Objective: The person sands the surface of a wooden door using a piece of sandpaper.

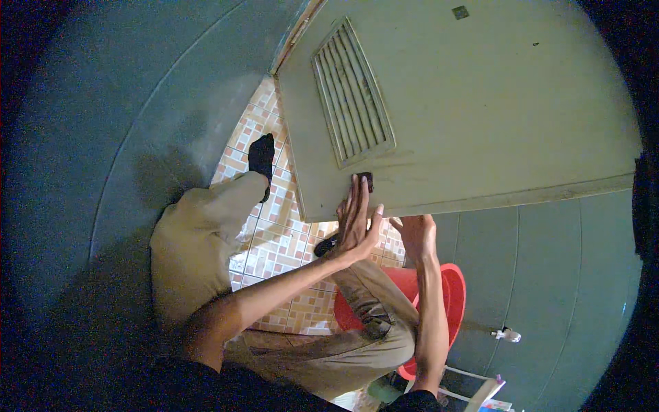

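Note:
A pale greenish door (480, 110) with a slatted vent (351, 93) stands in front of me. My left hand (355, 223) lies against it close to its lower edge, fingers stretched out and thumb apart. Under those fingertips is a small dark brown, squarish piece (368, 181); I cannot tell whether it is a loose pad or fixed to the door. Faint scuff marks run beside it. My right hand (417, 237) reaches up to the door's edge, to the right of the left hand. Most of its fingers are hidden behind that edge.
My bent legs straddle a patterned tile floor (274, 275), dark footwear (261, 156) showing. A red plastic tub (453, 295) stands beside my right forearm. Grey-green walls (158, 103) close in on both sides. A white tap (506, 335) and a pale rack (484, 393) are at the lower right.

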The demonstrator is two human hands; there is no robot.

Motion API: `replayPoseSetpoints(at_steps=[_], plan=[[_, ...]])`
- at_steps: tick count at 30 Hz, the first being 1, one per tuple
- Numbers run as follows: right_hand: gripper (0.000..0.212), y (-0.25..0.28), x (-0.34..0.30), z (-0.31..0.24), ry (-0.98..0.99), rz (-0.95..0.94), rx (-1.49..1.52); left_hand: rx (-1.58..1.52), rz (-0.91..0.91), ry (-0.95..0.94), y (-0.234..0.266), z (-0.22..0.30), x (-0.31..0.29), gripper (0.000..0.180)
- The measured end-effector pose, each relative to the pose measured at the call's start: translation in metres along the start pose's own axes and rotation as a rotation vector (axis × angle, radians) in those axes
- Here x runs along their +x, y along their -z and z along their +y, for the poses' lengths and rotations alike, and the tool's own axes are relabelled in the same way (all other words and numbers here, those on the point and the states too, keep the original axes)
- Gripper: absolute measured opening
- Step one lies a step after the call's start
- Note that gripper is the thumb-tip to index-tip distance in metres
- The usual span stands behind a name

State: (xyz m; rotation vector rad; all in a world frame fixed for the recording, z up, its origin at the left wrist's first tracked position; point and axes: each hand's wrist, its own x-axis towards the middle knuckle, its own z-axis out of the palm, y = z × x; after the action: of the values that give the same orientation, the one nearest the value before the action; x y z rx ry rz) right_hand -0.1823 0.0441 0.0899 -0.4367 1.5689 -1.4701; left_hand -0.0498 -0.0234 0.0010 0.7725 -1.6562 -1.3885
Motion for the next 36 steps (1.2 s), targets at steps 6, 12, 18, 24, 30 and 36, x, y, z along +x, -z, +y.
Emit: replayPoseSetpoints(at_steps=[6,12,18,24,30,36], plan=[[0.044,-0.012,-0.005,0.0,0.129,0.208,-0.039,0.032,-0.007,-0.096,0.001,0.005,-0.005,0.076],[0.048,0.003,0.001,0.005,0.11,0.07,0.023,0.037,0.006,-0.177,0.001,0.007,-0.004,0.076],[0.052,0.003,0.002,0.007,0.059,0.111,0.076,0.056,-0.04,0.079,0.0,-0.007,-0.002,0.078],[0.048,0.0,-0.002,0.007,0.097,0.113,-0.006,0.027,-0.02,-0.155,0.009,0.02,-0.003,0.079],[0.048,-0.002,0.0,0.006,0.041,0.046,0.086,0.026,-0.029,-0.182,0.01,0.015,-0.001,0.077],[0.054,-0.009,-0.003,0.005,0.089,0.138,0.009,-0.088,0.028,-0.028,0.002,0.005,0.0,0.072]])
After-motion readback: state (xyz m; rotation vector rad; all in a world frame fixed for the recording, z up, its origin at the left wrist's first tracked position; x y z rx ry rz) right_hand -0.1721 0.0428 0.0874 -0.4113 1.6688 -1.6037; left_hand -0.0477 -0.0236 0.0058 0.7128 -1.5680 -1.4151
